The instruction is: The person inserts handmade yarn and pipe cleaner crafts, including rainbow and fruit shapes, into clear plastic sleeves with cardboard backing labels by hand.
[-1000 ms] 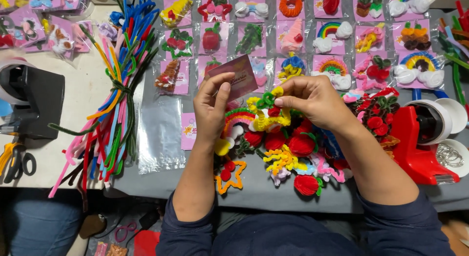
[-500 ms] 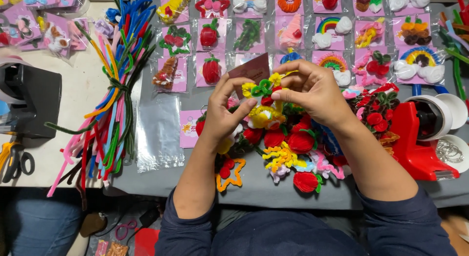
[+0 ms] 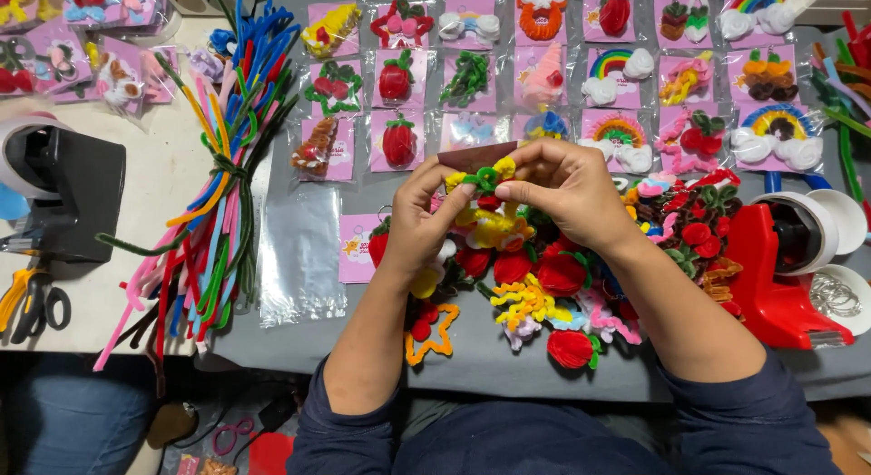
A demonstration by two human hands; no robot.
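My left hand (image 3: pixel 419 223) and my right hand (image 3: pixel 562 192) meet above a heap of pipe-cleaner charms (image 3: pixel 535 284). Between the fingertips of both hands is a small yellow, green and red pipe-cleaner charm (image 3: pixel 481 180). Behind it my right hand's fingers also pinch a pink backing card (image 3: pixel 474 156), seen from its dark reverse side. The heap under my wrists holds red strawberries, yellow curls and an orange star outline (image 3: pixel 434 337).
Rows of packaged charms on pink cards (image 3: pixel 544 71) lie across the grey cloth behind. A bundle of coloured pipe cleaners (image 3: pixel 222 176) and clear bags (image 3: pixel 301 257) lie left. A black tape dispenser (image 3: pixel 68 194) and scissors (image 3: pixel 32 303) sit far left, a red tape dispenser (image 3: pixel 780 275) right.
Both hands lifted from the heap and drew together. The card went from my left hand's side to behind the charm, now pinched between both hands.
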